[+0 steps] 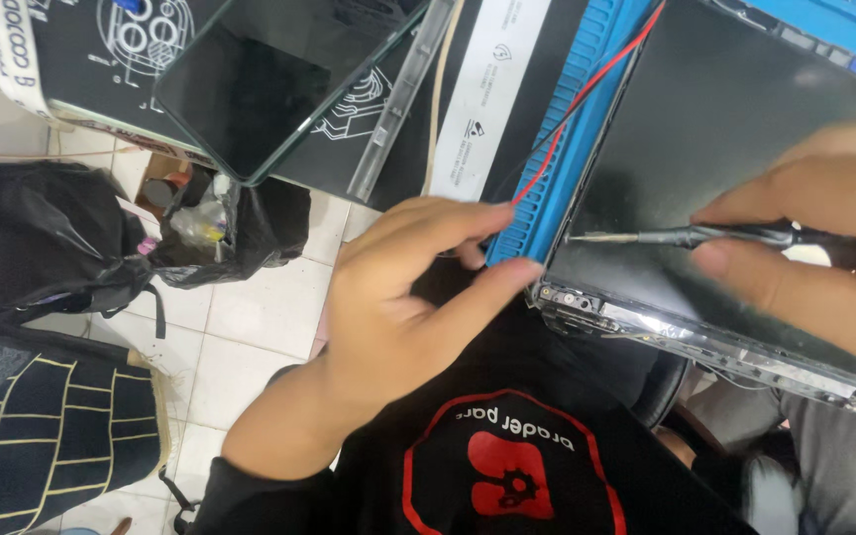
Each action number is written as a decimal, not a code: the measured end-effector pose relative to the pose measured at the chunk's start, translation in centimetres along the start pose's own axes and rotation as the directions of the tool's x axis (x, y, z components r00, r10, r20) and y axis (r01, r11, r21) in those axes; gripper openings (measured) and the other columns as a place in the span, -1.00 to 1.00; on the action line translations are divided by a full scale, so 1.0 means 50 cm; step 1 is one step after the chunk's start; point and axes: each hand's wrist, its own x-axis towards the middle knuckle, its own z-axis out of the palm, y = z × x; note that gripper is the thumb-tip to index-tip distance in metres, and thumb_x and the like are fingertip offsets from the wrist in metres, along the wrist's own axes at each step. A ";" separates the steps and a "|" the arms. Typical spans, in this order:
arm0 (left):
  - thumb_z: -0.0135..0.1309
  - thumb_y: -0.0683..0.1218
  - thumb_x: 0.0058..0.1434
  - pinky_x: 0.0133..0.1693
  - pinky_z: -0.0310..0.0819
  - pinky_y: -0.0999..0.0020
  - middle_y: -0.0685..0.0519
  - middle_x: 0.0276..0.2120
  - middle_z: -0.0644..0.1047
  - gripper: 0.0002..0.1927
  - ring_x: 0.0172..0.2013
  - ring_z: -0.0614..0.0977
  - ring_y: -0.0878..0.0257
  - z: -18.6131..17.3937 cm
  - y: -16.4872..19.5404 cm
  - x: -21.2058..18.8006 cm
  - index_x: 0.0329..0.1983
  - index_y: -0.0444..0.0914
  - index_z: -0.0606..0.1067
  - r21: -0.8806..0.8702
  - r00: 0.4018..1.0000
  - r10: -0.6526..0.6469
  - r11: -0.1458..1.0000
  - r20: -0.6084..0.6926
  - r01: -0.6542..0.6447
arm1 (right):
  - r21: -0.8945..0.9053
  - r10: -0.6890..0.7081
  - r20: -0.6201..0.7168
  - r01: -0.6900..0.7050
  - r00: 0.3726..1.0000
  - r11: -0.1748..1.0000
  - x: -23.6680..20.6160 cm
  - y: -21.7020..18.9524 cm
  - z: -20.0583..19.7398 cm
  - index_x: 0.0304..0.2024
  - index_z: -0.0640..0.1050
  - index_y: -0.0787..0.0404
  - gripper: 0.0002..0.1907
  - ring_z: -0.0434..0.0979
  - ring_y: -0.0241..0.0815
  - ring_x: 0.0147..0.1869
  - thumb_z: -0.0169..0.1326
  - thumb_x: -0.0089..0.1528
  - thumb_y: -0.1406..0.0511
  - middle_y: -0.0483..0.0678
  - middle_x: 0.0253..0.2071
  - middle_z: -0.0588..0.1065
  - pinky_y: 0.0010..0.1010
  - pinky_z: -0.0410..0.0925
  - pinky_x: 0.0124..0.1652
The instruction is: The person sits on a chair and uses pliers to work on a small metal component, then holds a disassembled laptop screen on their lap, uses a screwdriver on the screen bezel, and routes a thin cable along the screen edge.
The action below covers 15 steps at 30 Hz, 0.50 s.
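At the near edge of the bench, in the head view, the right hand (824,238) pinched a slim black screwdriver (705,236) between thumb and fingers, its metal tip resting at the left border of a dark, matte laptop panel (725,129). The left hand (403,307) was open, fingers spread, its fingertips touching the ridged blue work mat (572,149) beside the panel's corner, grasping nothing. A thin red wire (587,99) ran diagonally across the mat. A long white label strip (492,89) lay left of the mat. A glossy glass-edged tablet (269,79) lay farther left. Below, black plastic bags (42,238) sat on white floor tiles (250,337).
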 end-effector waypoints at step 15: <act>0.07 0.02 0.35 -0.41 0.37 0.46 0.04 -0.54 0.56 -0.70 -0.50 0.50 0.37 0.009 -0.038 -0.021 -0.17 -0.31 0.63 0.105 0.635 -0.607 0.757 0.477 0.645 | -0.360 -0.224 0.137 0.259 0.965 0.896 -0.015 -0.073 0.021 -0.22 0.68 0.10 -0.69 0.51 -0.20 -0.55 0.34 0.04 0.13 -0.13 -0.51 0.48 -0.28 0.33 -0.52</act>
